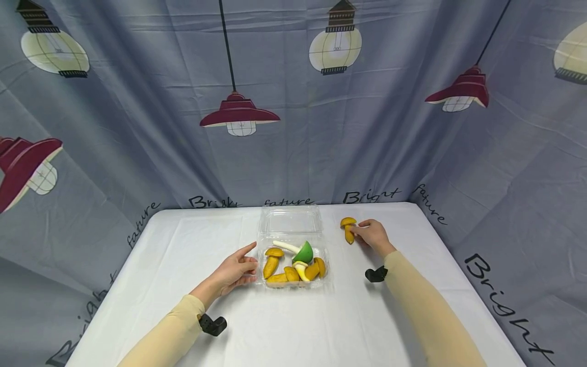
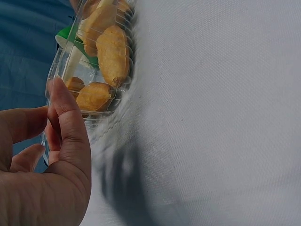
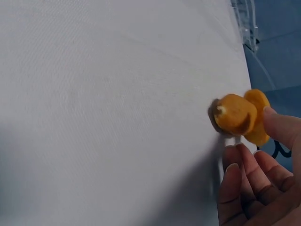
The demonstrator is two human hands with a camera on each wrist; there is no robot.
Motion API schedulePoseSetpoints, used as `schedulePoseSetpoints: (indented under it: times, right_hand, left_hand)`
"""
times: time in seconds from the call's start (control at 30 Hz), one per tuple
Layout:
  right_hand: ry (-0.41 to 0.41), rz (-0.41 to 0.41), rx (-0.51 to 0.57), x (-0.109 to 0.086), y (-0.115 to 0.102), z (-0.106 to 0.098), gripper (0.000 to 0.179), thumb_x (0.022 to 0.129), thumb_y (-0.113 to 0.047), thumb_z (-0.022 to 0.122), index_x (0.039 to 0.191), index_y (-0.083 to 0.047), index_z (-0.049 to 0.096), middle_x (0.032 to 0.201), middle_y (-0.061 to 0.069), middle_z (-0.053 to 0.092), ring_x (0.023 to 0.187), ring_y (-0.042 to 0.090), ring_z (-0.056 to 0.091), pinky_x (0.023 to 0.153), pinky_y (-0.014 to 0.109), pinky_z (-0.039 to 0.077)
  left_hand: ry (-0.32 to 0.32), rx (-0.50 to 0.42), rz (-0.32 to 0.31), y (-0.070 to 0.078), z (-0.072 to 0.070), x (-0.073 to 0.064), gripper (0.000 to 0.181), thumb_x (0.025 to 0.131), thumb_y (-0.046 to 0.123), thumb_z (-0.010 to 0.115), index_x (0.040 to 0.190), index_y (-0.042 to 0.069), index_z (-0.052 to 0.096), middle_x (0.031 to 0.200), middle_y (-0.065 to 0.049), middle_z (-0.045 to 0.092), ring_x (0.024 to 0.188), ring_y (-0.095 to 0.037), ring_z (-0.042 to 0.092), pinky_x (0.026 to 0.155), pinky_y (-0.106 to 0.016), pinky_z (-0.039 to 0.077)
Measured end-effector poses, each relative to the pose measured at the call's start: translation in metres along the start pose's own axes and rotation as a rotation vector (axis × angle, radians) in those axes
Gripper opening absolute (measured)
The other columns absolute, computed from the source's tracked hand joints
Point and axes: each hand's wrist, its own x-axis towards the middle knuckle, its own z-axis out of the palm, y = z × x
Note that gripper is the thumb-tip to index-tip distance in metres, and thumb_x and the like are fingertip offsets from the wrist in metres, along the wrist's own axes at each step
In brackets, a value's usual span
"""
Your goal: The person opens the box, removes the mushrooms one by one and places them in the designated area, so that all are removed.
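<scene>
A clear plastic clamshell box [image 1: 327,270] stands open on the table, its lid folded back. In it lie several yellow-brown toy mushrooms [image 1: 271,265], a green-capped mushroom [image 1: 302,253] with a white stem, and a pale yellow-white piece [image 1: 300,270]. My left hand [image 1: 236,268] is at the box's left side; in the left wrist view its thumb and fingers pinch the rim. To the right, my right hand [image 1: 373,237] holds another yellow-brown mushroom [image 3: 233,114] between thumb and fingertips. Its stem end points toward me, close to the tabletop.
A white cloth covers the table [image 1: 284,326]. The box's raised lid [image 1: 293,221] reaches toward the table's back edge. Behind and beside the table hangs a grey-blue curtain [image 1: 293,153] with printed lamps. Each wrist wears a black camera mount [image 1: 212,324].
</scene>
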Motion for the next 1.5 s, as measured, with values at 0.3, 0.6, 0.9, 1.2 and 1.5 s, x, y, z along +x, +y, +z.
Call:
schedulePoseSetpoints:
  times: [0.3,0.6,0.9,1.2,1.5]
  right_hand:
    - [-0.012,-0.081,-0.021,-0.009,-0.015,-0.010,0.052,0.098,-0.032,0.069,0.134,0.003,0.055,0.114,0.022,0.064,0.096,0.036,0.067,0.076,0.041,0.059]
    - [-0.055,-0.261,0.017,-0.030,-0.045,0.002,0.051,0.097,-0.029,0.072,0.132,0.006,0.058,0.108,0.019,0.067,0.095,0.036,0.064,0.070,0.033,0.055]
    - [-0.134,-0.333,0.013,-0.055,-0.077,0.027,0.047,0.096,-0.030,0.074,0.131,0.000,0.061,0.109,0.015,0.065,0.079,0.022,0.060,0.066,0.038,0.056]
    - [-0.245,-0.377,0.080,-0.072,-0.097,0.042,0.044,0.096,-0.029,0.074,0.128,-0.001,0.062,0.112,0.014,0.065,0.100,0.035,0.062,0.085,0.055,0.057]
    - [-0.306,-0.409,0.046,-0.086,-0.110,0.059,0.039,0.097,-0.030,0.074,0.126,-0.006,0.064,0.109,0.008,0.066,0.093,0.025,0.062,0.077,0.039,0.058]
  left_hand:
    - [0.002,0.011,0.000,-0.001,-0.001,0.001,0.070,0.102,0.003,0.058,0.163,0.019,0.029,0.114,-0.014,0.052,0.085,-0.019,0.057,0.074,-0.031,0.063]
    - [0.036,0.007,-0.019,-0.001,0.002,0.000,0.070,0.101,0.001,0.060,0.162,0.021,0.032,0.113,-0.013,0.054,0.083,-0.019,0.057,0.071,-0.031,0.062]
    - [0.021,0.015,-0.013,-0.001,0.002,-0.001,0.070,0.101,0.002,0.059,0.163,0.020,0.031,0.112,-0.013,0.054,0.083,-0.018,0.057,0.071,-0.031,0.062]
    - [0.021,0.012,-0.012,-0.001,0.001,0.002,0.070,0.101,0.002,0.060,0.163,0.021,0.031,0.113,-0.013,0.054,0.083,-0.019,0.057,0.071,-0.031,0.063]
    - [0.017,-0.002,-0.015,0.000,0.001,0.001,0.070,0.101,0.002,0.060,0.162,0.021,0.032,0.113,-0.013,0.054,0.084,-0.019,0.057,0.072,-0.032,0.063]
